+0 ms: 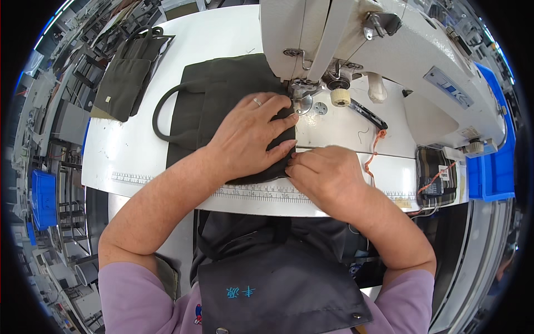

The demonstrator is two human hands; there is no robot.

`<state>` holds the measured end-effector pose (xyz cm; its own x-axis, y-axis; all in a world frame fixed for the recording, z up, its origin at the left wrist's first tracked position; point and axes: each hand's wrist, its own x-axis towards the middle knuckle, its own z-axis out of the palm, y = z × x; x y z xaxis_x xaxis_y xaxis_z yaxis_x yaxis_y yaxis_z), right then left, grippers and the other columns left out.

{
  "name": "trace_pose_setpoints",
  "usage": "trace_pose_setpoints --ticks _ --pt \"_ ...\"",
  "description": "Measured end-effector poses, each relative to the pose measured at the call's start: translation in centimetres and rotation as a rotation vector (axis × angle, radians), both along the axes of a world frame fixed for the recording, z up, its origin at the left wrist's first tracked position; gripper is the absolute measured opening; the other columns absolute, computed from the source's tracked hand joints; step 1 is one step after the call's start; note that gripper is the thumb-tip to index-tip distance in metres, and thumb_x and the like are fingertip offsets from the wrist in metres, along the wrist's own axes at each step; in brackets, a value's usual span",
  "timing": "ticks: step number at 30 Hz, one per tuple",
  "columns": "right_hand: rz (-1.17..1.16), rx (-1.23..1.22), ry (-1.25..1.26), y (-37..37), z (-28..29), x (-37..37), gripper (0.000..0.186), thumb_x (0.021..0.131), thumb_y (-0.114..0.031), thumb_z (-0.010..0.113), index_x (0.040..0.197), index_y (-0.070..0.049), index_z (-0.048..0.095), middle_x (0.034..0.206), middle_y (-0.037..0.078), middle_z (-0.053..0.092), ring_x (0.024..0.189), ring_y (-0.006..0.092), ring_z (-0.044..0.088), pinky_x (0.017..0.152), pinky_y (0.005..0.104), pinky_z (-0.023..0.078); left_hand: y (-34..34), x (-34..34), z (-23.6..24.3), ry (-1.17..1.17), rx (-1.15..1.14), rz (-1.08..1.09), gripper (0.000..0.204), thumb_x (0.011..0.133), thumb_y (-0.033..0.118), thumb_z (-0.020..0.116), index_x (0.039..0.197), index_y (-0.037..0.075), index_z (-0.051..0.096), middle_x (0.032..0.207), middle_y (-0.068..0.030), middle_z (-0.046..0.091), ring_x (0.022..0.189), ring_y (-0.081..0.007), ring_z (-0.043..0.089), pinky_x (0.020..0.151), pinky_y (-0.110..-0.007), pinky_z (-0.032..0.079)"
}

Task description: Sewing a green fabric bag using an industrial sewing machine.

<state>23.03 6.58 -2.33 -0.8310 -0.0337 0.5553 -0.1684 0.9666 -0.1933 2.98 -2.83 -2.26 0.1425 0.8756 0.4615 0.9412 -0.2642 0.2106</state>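
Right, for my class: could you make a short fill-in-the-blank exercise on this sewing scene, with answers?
1. The left hand, lying on the dark cloth, wears a ____ on one finger.
2. The loop handle sticks out from the cloth's ____ side.
3. The cord by the black tool is ____.
4. The bin at the picture's right is ____.

Missing words: ring; left; orange; blue.

Blue tray (pixel 500 186) right; far left, seemingly a blue bin (pixel 43 203)
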Motion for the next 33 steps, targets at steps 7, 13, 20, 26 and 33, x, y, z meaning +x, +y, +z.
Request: trace_pose_setpoints --ticks 7,13,20,26,33 --pt "-0.011 -0.01 -0.007 2.7 0.1 -2.6 0.011 0.073 -0.008 0.07 0.07 -0.007 0.059 0.069 0.005 0.059 0.065 0.0246 0.064 0.056 0.0394 0.052 2.3 -2.5 -1.0 0.096 0.126 -0.055 0.024 0.081 0.02 0.08 0.101 0.007 0.079 0.105 -0.0031 0.074 0.097 -0.0221 0.07 0.1 -0.042 0.052" --pt "-0.031 -0.045 0.094 3.6 -0.9 -3.7 0.009 0.074 -0.009 0.075 0.076 -0.007 0.066 0.074 0.004 0.063 0.069 0.024 0.066 0.059 0.0383 0.053 3.4 -3.9 -1.1 0.029 0.127 -0.075 0.018 0.087 0.021 0.075 0.094 0.005 0.08 0.098 -0.0035 0.077 0.086 -0.0204 0.072 0.101 -0.039 0.051" --pt "-0.044 -0.112 0.076 4.3 -1.0 -3.6 0.01 0.076 -0.012 0.078 0.079 -0.007 0.07 0.077 0.003 0.065 0.071 0.0242 0.067 0.061 0.0382 0.054 -1.1 -2.3 0.5 -0.119 -0.084 -0.117 0.029 0.083 0.003 0.07 0.111 0.005 0.076 0.123 -0.0098 0.073 0.117 -0.0287 0.068 0.107 -0.045 0.05" --pt "0.012 -0.166 0.071 4.5 -0.4 -2.6 0.01 0.077 -0.012 0.079 0.084 -0.006 0.075 0.082 0.004 0.068 0.074 0.0251 0.068 0.067 0.0398 0.055 -2.6 -1.8 0.3 -0.152 -0.201 -0.164 0.048 0.079 -0.009 0.06 0.123 0.006 0.072 0.131 -0.0098 0.069 0.131 -0.0278 0.061 0.116 -0.048 0.044" --pt "-0.045 -0.168 -0.099 4.8 0.7 -1.9 0.015 0.078 -0.007 0.079 0.093 -0.004 0.078 0.094 0.006 0.068 0.082 0.0253 0.066 0.067 0.0354 0.053 -1.8 -2.9 0.3 -0.148 -0.237 -0.177 0.056 0.077 -0.014 0.056 0.124 0.01 0.074 0.132 -0.0076 0.069 0.132 -0.0275 0.06 0.118 -0.048 0.043"
